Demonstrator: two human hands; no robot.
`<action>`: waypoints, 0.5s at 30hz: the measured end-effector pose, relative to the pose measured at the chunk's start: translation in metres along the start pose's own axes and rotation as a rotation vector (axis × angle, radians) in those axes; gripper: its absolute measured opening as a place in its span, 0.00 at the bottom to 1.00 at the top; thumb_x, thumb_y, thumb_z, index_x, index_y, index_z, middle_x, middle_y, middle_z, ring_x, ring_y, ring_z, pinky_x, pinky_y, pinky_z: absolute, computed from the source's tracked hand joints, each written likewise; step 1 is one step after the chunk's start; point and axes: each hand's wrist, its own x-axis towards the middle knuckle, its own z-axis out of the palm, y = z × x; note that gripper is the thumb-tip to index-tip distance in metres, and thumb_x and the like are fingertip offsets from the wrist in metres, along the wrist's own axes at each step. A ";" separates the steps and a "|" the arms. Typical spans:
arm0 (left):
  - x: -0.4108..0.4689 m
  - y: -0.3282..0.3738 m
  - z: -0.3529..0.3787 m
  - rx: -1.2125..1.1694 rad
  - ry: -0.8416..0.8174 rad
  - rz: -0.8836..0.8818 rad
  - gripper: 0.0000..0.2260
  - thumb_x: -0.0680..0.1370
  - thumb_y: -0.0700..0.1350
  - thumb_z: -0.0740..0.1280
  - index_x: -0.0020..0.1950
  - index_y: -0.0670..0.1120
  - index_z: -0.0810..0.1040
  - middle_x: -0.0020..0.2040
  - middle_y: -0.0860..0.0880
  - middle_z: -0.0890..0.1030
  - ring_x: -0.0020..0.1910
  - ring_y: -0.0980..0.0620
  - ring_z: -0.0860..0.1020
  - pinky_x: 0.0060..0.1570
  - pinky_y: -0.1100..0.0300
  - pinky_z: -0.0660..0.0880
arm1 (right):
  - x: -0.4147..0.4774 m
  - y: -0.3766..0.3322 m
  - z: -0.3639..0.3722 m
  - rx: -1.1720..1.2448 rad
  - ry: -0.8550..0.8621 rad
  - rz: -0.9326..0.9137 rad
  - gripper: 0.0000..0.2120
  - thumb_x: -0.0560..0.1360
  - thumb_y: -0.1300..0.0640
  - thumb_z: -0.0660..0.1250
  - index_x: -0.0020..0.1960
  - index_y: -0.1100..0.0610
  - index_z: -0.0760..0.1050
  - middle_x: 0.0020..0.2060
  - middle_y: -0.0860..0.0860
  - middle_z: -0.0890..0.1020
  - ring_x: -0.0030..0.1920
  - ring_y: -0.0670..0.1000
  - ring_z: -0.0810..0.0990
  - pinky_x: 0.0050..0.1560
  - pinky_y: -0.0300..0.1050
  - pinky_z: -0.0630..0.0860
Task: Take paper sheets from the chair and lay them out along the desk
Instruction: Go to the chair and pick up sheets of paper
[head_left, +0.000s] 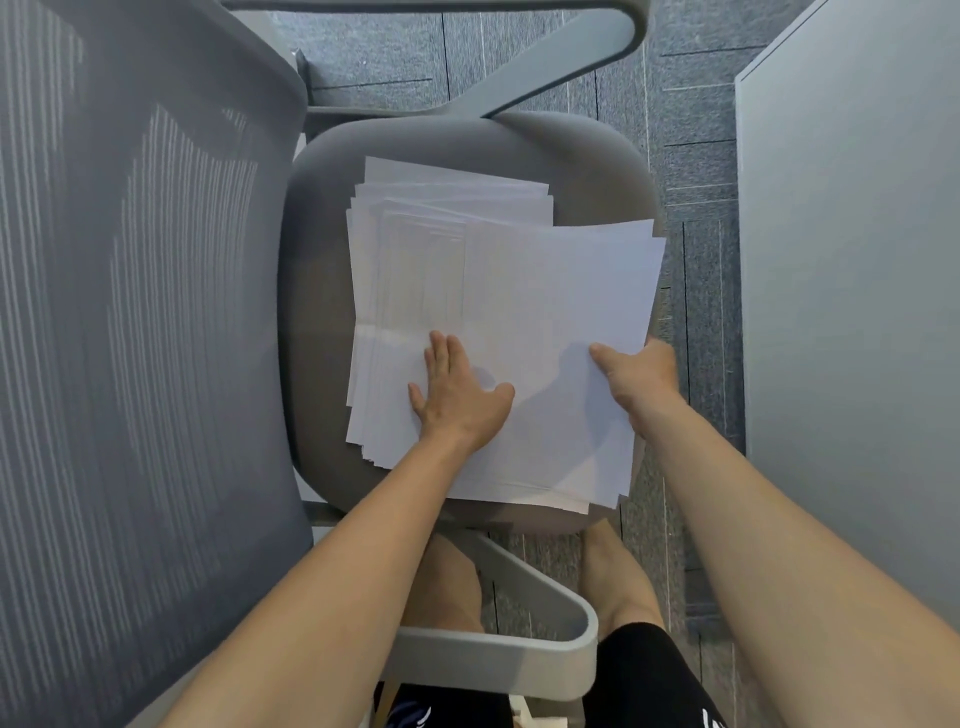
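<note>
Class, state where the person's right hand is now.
Head view, right of centre: the right hand pinches the right edge of the top paper sheets on the chair seat, beside the flat left hand.

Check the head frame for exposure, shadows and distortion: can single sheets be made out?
Head view: the paper sheets are bright, nearly washed out, with edges readable only where they fan; soft shadows lie beside the left hand and right hand; striped light falls on the mesh backrest; wide-angle stretch enlarges the forearms at the bottom; little blur.

Black shorts (636, 670) with white markings (710, 719)
</note>
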 end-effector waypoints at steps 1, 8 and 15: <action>-0.001 0.000 -0.001 -0.053 0.048 0.000 0.39 0.78 0.51 0.62 0.81 0.44 0.43 0.82 0.49 0.42 0.80 0.47 0.47 0.77 0.40 0.47 | 0.000 0.000 0.000 -0.011 0.005 -0.009 0.07 0.74 0.58 0.72 0.50 0.54 0.76 0.46 0.50 0.82 0.48 0.54 0.81 0.50 0.47 0.77; -0.002 -0.004 0.002 -0.230 0.128 -0.013 0.38 0.78 0.49 0.62 0.81 0.46 0.44 0.82 0.50 0.46 0.80 0.47 0.54 0.75 0.44 0.58 | 0.003 0.009 0.002 -0.051 0.028 -0.081 0.09 0.75 0.57 0.71 0.55 0.54 0.77 0.46 0.48 0.81 0.49 0.54 0.81 0.51 0.47 0.77; 0.005 -0.001 -0.002 -0.236 0.122 -0.030 0.37 0.80 0.50 0.61 0.81 0.46 0.42 0.82 0.51 0.45 0.79 0.47 0.56 0.74 0.44 0.60 | 0.005 0.010 -0.011 -0.077 0.144 -0.117 0.12 0.77 0.58 0.68 0.60 0.55 0.74 0.51 0.50 0.79 0.51 0.54 0.80 0.57 0.52 0.78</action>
